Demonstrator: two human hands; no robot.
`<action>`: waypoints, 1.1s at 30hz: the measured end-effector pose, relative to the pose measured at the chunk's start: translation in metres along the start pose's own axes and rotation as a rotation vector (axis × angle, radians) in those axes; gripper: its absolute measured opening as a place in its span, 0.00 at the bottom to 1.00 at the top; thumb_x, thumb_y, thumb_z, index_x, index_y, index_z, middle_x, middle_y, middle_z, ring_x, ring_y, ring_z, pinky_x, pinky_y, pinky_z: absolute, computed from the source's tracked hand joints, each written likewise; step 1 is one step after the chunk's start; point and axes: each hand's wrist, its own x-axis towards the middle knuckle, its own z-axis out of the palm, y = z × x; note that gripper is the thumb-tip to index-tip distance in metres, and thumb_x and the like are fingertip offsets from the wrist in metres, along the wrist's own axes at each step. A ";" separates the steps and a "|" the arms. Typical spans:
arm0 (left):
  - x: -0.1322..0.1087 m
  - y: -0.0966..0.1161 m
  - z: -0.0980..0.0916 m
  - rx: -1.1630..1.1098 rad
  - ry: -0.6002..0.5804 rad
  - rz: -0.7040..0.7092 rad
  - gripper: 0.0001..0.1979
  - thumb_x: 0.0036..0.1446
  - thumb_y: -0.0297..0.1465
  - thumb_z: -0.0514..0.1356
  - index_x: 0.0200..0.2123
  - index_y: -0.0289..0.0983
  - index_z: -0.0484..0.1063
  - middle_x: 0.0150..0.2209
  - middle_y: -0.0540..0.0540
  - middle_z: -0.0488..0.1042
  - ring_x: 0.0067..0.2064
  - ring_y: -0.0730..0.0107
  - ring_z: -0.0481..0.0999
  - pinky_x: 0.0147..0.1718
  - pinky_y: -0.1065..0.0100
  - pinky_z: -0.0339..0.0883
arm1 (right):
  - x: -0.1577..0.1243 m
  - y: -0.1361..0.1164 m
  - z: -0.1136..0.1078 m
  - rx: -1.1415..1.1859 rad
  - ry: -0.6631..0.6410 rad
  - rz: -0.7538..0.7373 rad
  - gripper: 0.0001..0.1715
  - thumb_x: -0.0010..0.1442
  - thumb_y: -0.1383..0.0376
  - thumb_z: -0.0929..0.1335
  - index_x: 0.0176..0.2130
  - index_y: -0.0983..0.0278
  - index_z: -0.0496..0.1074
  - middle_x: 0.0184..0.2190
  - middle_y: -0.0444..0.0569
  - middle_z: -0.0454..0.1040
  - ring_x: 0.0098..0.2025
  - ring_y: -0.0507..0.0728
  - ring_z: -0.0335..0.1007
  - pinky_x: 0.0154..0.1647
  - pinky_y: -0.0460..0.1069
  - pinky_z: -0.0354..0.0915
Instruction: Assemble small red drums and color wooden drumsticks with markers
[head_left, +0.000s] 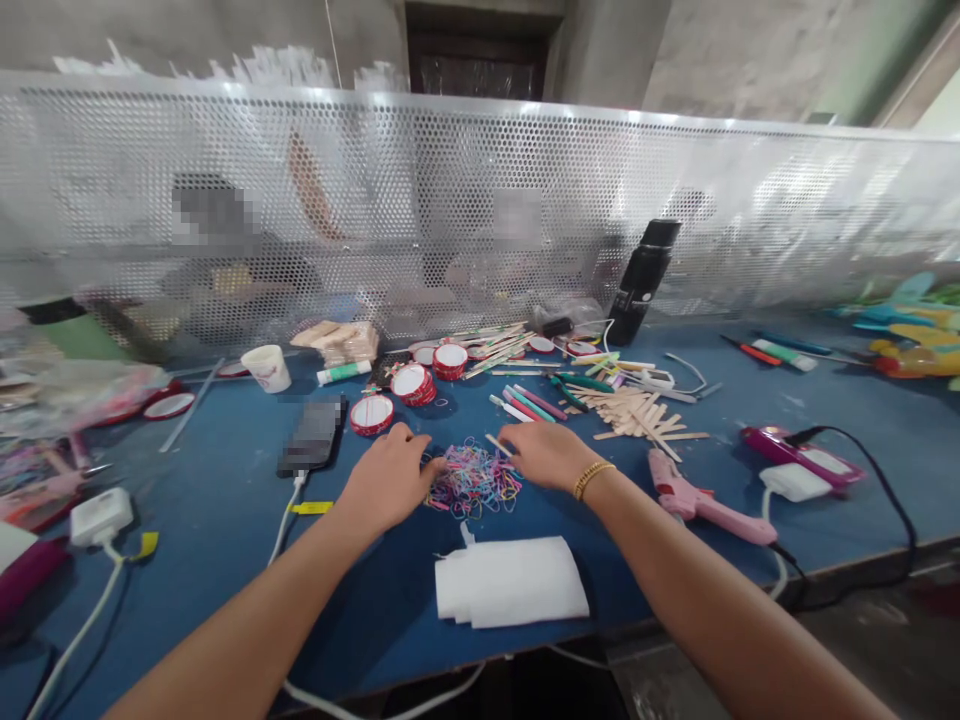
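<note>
A heap of small coloured rubber bands lies on the blue table between my hands. My left hand rests at the heap's left edge, fingers curled with the tips at the bands. My right hand, with a gold bracelet on the wrist, sits at the heap's right edge and pinches a thin pale stick that points left over the bands. A stack of white foam sheets lies just in front of the heap.
A pink glue gun lies right of my right arm. Wooden sticks, coloured pens, red-rimmed round lids, a phone, a white cup and a black bottle sit behind. A perforated screen with people beyond it bounds the back.
</note>
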 end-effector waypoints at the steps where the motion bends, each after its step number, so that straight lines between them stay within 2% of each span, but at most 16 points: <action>1: 0.001 0.000 0.000 0.018 0.007 0.006 0.21 0.67 0.39 0.51 0.51 0.32 0.75 0.48 0.33 0.74 0.50 0.50 0.75 0.51 0.54 0.67 | 0.002 -0.001 -0.002 0.008 0.013 -0.026 0.17 0.62 0.69 0.64 0.48 0.60 0.76 0.43 0.51 0.81 0.45 0.58 0.76 0.41 0.48 0.64; 4: 0.002 0.003 0.000 0.010 -0.019 0.027 0.17 0.66 0.31 0.50 0.45 0.32 0.78 0.46 0.35 0.78 0.50 0.52 0.76 0.53 0.55 0.66 | 0.018 -0.004 -0.007 0.004 0.097 -0.046 0.19 0.65 0.67 0.63 0.53 0.59 0.74 0.45 0.50 0.80 0.47 0.57 0.75 0.45 0.48 0.64; 7: 0.002 0.006 -0.003 -0.083 -0.012 0.022 0.18 0.67 0.29 0.48 0.46 0.34 0.78 0.44 0.37 0.81 0.49 0.55 0.79 0.51 0.58 0.68 | 0.049 -0.010 -0.007 -0.027 0.132 -0.056 0.17 0.65 0.66 0.63 0.50 0.59 0.76 0.47 0.50 0.80 0.49 0.59 0.75 0.47 0.49 0.64; 11: 0.001 0.006 -0.007 -0.182 0.107 0.004 0.19 0.67 0.30 0.49 0.53 0.35 0.74 0.51 0.40 0.79 0.53 0.57 0.77 0.53 0.58 0.68 | 0.092 -0.021 0.002 -0.091 0.163 -0.066 0.16 0.66 0.67 0.62 0.47 0.63 0.78 0.47 0.58 0.79 0.51 0.62 0.74 0.49 0.52 0.63; 14: 0.002 -0.002 -0.009 -0.171 0.187 -0.033 0.19 0.67 0.29 0.48 0.53 0.34 0.74 0.52 0.39 0.78 0.53 0.57 0.77 0.53 0.58 0.68 | 0.108 -0.026 0.010 -0.129 0.173 -0.090 0.18 0.66 0.70 0.61 0.44 0.67 0.79 0.44 0.63 0.79 0.49 0.63 0.75 0.49 0.53 0.63; 16: 0.004 -0.009 -0.009 -0.140 0.183 -0.062 0.19 0.67 0.29 0.48 0.52 0.34 0.75 0.50 0.39 0.79 0.52 0.57 0.77 0.51 0.58 0.69 | 0.109 -0.025 0.013 -0.135 0.163 -0.139 0.17 0.66 0.71 0.61 0.43 0.66 0.79 0.43 0.62 0.80 0.49 0.62 0.75 0.49 0.53 0.62; 21: 0.007 -0.021 -0.002 -0.031 0.100 -0.029 0.21 0.63 0.23 0.48 0.54 0.32 0.74 0.48 0.35 0.78 0.50 0.55 0.77 0.51 0.57 0.68 | 0.096 -0.010 0.016 -0.077 0.112 -0.297 0.13 0.65 0.64 0.67 0.47 0.55 0.78 0.47 0.47 0.80 0.49 0.55 0.74 0.48 0.46 0.62; 25: 0.008 -0.022 0.011 -0.040 0.096 0.028 0.25 0.62 0.21 0.47 0.60 0.29 0.68 0.57 0.33 0.72 0.58 0.55 0.72 0.58 0.58 0.63 | 0.091 -0.007 0.020 -0.059 0.132 -0.257 0.15 0.66 0.66 0.64 0.48 0.60 0.78 0.46 0.52 0.79 0.49 0.57 0.73 0.47 0.47 0.62; 27: 0.009 -0.023 0.016 -0.037 0.078 0.012 0.27 0.61 0.20 0.48 0.62 0.27 0.65 0.60 0.31 0.70 0.60 0.54 0.71 0.58 0.58 0.63 | 0.089 -0.010 0.021 -0.049 0.125 -0.277 0.14 0.66 0.66 0.65 0.47 0.58 0.79 0.45 0.50 0.79 0.48 0.56 0.73 0.47 0.46 0.62; 30: 0.011 -0.025 0.018 -0.035 0.051 -0.018 0.28 0.60 0.19 0.48 0.64 0.25 0.62 0.58 0.29 0.71 0.58 0.53 0.73 0.57 0.57 0.63 | 0.092 -0.015 0.018 -0.033 0.139 -0.294 0.14 0.66 0.65 0.66 0.48 0.56 0.79 0.46 0.47 0.79 0.49 0.54 0.72 0.49 0.45 0.61; 33: 0.013 -0.026 0.013 -0.083 0.079 -0.068 0.29 0.60 0.20 0.48 0.65 0.26 0.60 0.55 0.30 0.75 0.56 0.55 0.75 0.55 0.58 0.65 | 0.098 -0.021 0.017 -0.036 0.176 -0.232 0.16 0.67 0.66 0.64 0.49 0.60 0.78 0.45 0.53 0.78 0.49 0.57 0.72 0.48 0.48 0.62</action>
